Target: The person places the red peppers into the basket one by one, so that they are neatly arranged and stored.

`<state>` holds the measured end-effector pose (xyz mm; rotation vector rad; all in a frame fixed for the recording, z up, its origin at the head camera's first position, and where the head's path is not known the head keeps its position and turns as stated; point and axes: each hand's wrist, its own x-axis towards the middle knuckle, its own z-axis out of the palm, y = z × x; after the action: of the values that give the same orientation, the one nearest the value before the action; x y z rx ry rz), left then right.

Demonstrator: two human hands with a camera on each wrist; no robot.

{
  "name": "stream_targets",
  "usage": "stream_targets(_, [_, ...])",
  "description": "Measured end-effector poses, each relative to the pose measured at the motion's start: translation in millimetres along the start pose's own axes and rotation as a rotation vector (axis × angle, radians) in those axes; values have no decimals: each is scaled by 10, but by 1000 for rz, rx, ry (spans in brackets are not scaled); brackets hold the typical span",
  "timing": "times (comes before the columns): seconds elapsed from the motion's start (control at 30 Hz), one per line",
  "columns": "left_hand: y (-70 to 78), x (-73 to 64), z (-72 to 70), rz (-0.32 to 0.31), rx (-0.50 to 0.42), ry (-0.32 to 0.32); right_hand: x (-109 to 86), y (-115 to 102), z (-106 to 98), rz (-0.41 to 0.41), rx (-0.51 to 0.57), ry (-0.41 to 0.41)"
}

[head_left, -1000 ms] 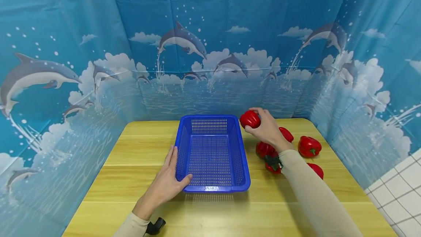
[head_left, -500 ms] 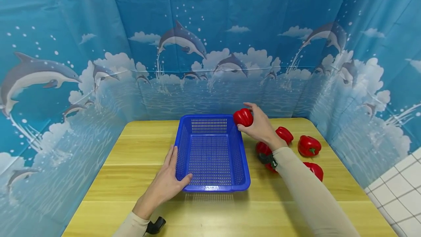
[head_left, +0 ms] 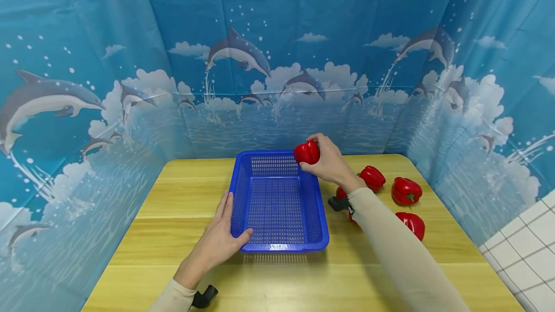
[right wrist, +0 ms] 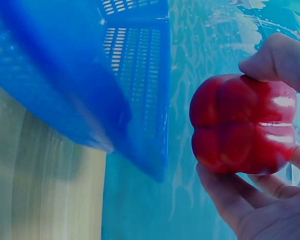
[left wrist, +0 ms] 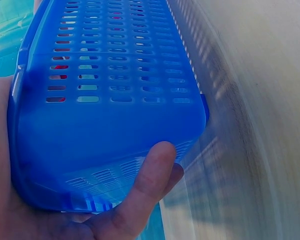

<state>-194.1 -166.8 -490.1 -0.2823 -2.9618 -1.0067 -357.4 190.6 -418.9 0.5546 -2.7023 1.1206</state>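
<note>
A blue plastic basket (head_left: 275, 211) with slotted walls sits on the table. My left hand (head_left: 218, 235) grips its near left corner, thumb over the rim. In the left wrist view, fingertips (left wrist: 160, 155) press the outside of the basket wall. My right hand (head_left: 328, 162) holds a red bell pepper (head_left: 306, 152) above the basket's far right corner. Seen from the right wrist, the thumb is on one side of that bell pepper (right wrist: 245, 125) and the fingers are on the other. It is raised, apart from the basket rim (right wrist: 165, 100).
Several more red bell peppers lie on the wooden table (head_left: 186, 206) right of the basket, including one at the far right (head_left: 406, 191) and one nearer (head_left: 412, 225). Some are partly hidden by the right arm. A dolphin-print curtain (head_left: 260, 61) hangs behind the table.
My right hand has carried the bell pepper leftward, from beside the basket to over its far right corner. The left hand and the basket have stayed in place.
</note>
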Motion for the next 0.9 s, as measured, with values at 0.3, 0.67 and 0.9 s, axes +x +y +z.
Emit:
stream_targets(0.3, [-16,3,6,6,-17,2,112,-159,125,-6,50,-29])
stream_targets(0.67, [-41,50,39,-5,-12,3,253,-298,319,-42,48,-52])
stream_targets(0.9, [-44,46,43,-3,-17,2,333,-315,462,-35,73,-98])
